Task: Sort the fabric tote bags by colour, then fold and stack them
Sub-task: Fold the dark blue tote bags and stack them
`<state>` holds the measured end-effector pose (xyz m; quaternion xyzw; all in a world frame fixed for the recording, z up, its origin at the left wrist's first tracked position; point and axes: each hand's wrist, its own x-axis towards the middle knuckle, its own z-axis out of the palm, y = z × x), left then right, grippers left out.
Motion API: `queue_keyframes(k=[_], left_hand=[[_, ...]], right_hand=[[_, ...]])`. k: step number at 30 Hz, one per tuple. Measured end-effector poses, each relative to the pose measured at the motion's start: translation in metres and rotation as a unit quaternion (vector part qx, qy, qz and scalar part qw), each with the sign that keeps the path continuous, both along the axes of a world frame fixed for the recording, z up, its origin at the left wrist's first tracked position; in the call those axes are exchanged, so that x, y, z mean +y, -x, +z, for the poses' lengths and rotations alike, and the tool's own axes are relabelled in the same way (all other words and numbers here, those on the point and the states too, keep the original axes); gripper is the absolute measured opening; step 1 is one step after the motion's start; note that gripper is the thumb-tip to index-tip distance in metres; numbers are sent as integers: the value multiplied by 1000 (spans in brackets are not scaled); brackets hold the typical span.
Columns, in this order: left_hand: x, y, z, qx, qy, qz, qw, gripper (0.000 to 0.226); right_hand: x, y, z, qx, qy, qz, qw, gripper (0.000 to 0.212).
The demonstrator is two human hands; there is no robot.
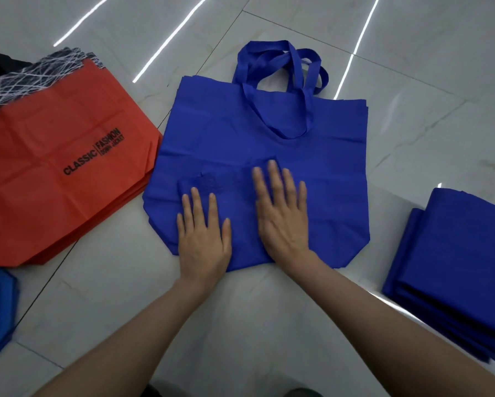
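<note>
A blue tote bag [269,133] lies spread flat on the tiled floor [240,310], its handles [277,70] at the far edge. On its near half sits a smaller folded blue piece [229,181]. Both hands press on it, fingers straight and gripping nothing: the left hand [203,239] on its near-left part, the right hand [283,219] on its right end. Left of the bag lies a stack of red bags [63,196]; right of it, well apart, 1 stack of folded blue bags [452,267].
</note>
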<state>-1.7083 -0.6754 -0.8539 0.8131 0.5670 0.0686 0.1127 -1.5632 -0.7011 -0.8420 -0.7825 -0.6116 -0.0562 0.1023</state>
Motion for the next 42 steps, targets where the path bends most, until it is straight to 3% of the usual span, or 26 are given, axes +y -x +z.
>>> queue_keyframes(k=[3, 7, 10, 13, 18, 21, 25, 28, 32, 34, 42], left_hand=[[0, 1, -6, -2, -24, -1, 1000, 58], [0, -1, -6, -4, -24, 3, 1000, 58], [1, -1, -3, -4, -12, 10, 1000, 60], [0, -3, 0, 16, 1, 35, 999, 60], [-8, -8, 18, -22, 34, 101, 994, 55], [-17, -6, 37, -144, 57, 162, 975, 52], [-30, 7, 44, -401, 196, 152, 882, 43], [-31, 14, 50, -477, 253, 152, 828, 43], [-27, 8, 68, -482, 253, 113, 831, 42], [-26, -4, 79, -477, 241, 83, 841, 43], [-61, -93, 119, -446, 230, -53, 863, 50]], right_hand=[[1, 2, -4, 9, 62, 132, 989, 51], [4, 0, -7, 60, 114, 127, 983, 50], [3, -4, -2, 82, 112, 5, 990, 53], [-16, -5, 2, 113, 124, -144, 975, 53], [-51, 7, 8, 112, 122, -197, 966, 46], [-53, 10, 16, 164, 117, -229, 952, 50], [-55, 2, 32, 238, 131, -259, 927, 52], [-61, -8, 42, 379, 124, -275, 875, 49], [-77, -20, 66, 545, 33, -261, 796, 48], [-88, -30, 79, 581, -24, -250, 774, 49], [-159, -87, 104, 450, -228, -276, 818, 48]])
